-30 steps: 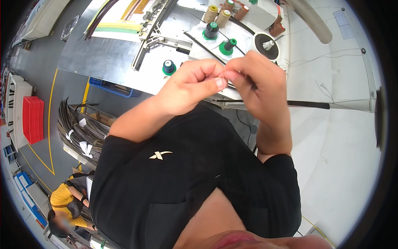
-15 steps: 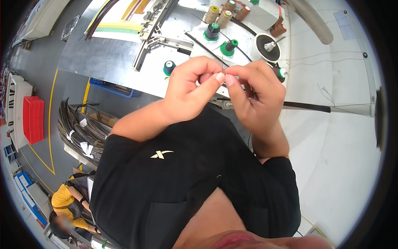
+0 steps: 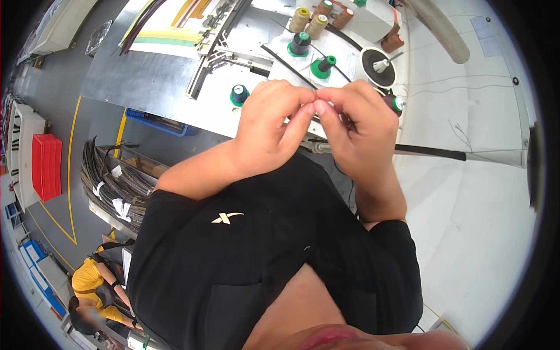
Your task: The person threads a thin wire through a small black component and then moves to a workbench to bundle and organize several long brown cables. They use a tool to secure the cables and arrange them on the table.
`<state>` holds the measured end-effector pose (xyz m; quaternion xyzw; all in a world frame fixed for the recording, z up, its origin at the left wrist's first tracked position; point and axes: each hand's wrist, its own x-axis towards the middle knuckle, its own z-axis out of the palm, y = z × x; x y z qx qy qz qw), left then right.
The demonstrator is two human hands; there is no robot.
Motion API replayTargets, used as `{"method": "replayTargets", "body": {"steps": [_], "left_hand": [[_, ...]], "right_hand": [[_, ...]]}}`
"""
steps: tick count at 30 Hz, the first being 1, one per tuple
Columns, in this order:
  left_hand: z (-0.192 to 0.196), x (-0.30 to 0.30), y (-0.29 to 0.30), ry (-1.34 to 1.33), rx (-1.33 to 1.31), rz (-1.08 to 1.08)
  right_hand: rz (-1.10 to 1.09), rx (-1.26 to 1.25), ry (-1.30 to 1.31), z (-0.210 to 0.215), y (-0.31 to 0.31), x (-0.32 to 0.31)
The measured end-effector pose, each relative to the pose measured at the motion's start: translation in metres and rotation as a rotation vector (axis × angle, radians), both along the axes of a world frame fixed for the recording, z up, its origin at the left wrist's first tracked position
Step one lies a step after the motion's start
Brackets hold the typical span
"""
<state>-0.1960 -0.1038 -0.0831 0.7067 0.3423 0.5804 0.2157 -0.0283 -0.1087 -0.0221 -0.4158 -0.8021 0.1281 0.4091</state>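
Note:
My left hand (image 3: 271,125) and my right hand (image 3: 363,125) meet in front of my chest, above the near edge of the table. Both are closed in a pinch, thumb against forefinger, with the fingertips touching. A very fine dark thread seems to run between the fingertips; most of it is hidden by them. Just beyond my hands stands a thin green-based cone of dark thread (image 3: 322,67). Behind it is a fuller dark green spool (image 3: 300,44). Left of my left hand is a dark blue spool (image 3: 238,94) on a green base.
Beige and brown spools (image 3: 317,26) stand farther back by a round black disc (image 3: 377,66). A metal rail mechanism (image 3: 204,64) crosses the table on the left. Bundled dark strips (image 3: 111,184) lie at lower left, where a person in yellow (image 3: 87,280) bends over. Red crates (image 3: 46,167) stand farther left.
The fingertips of both hands have drawn closer together and shifted slightly. My left hand's fingers have turned a little. The thin strand above the fingertips shows less than before.

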Motion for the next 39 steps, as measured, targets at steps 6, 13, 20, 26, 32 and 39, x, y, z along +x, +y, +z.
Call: {"method": "replayTargets", "body": {"steps": [6,13,20,26,32,39], "left_hand": [[0.001,-0.001,0.001,0.027,-0.032,-0.03],[-0.005,-0.003,0.004,-0.448,-0.639,-0.379],[-0.014,-0.003,0.016,-0.797,-0.821,-0.602],[-0.023,-0.008,0.022,-0.641,-0.8,-0.565],[-0.052,-0.005,0.028,-0.507,-0.842,-0.527],[-0.105,-0.005,0.031,0.047,-0.615,-0.525]], "right_hand": [[-0.034,0.159,-0.079,-0.015,0.001,-0.002],[0.195,-0.084,0.336,-0.035,0.018,0.006],[0.696,-0.943,1.261,-0.04,0.014,0.018],[0.572,-0.81,1.311,-0.029,0.009,0.027],[0.54,-0.68,1.087,-0.035,-0.001,0.035],[0.275,-0.687,0.398,-0.034,-0.018,0.058]]}}
